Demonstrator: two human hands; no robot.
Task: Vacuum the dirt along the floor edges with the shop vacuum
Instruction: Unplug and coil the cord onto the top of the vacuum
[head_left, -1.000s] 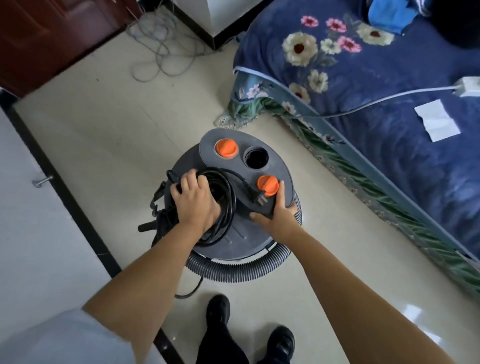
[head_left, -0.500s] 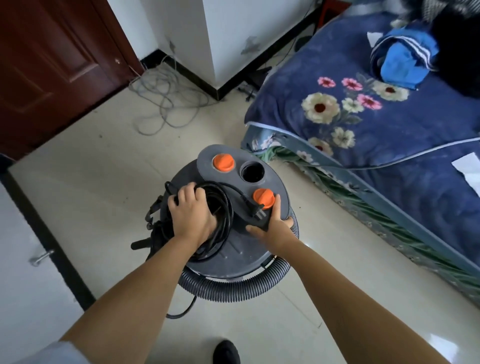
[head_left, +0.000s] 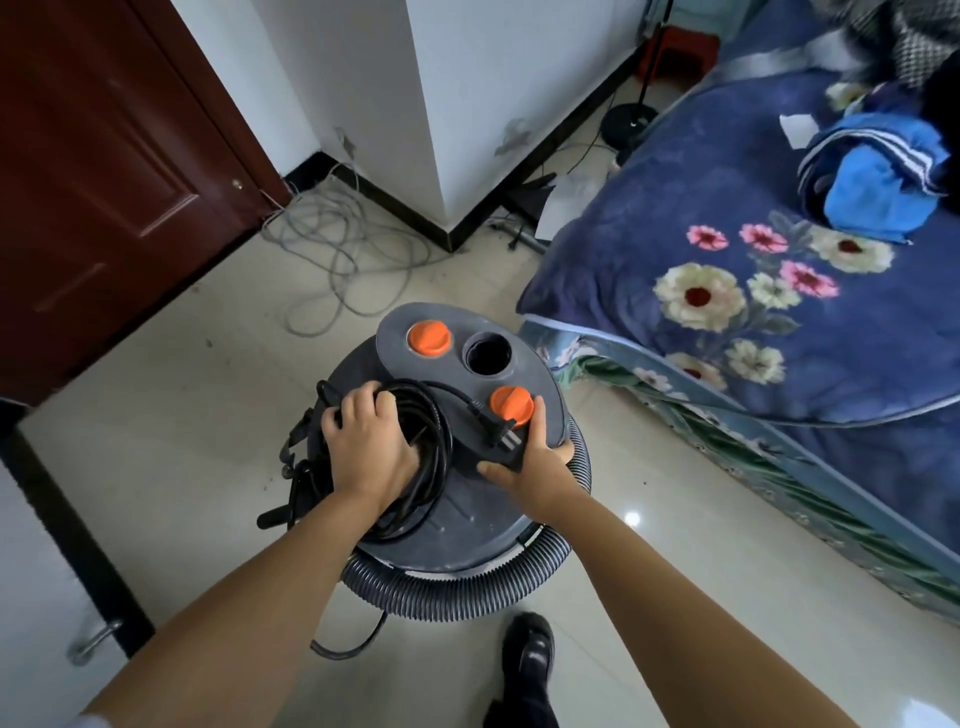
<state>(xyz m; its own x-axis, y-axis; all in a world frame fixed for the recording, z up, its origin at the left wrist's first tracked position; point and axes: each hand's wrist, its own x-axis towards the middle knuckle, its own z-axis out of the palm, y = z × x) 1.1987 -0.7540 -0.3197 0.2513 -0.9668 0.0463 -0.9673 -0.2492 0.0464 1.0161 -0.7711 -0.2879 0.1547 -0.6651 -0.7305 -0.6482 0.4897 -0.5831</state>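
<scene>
A glossy cream tiled floor (head_left: 197, 405) carries the round grey shop vacuum (head_left: 457, 530), ringed by its ribbed grey hose (head_left: 467, 597). A tangle of thin grey cable (head_left: 337, 244) is spread near the dark red door. A black shoe (head_left: 530, 649) is planted just beside the hose.

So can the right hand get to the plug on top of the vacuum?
Probably yes. The right hand grips the lid's edge on the vacuum, and the plug lies bare right beside its thumb, near the orange knob. Nothing covers it. The left hand holds the coiled cord, clear of it.
</scene>
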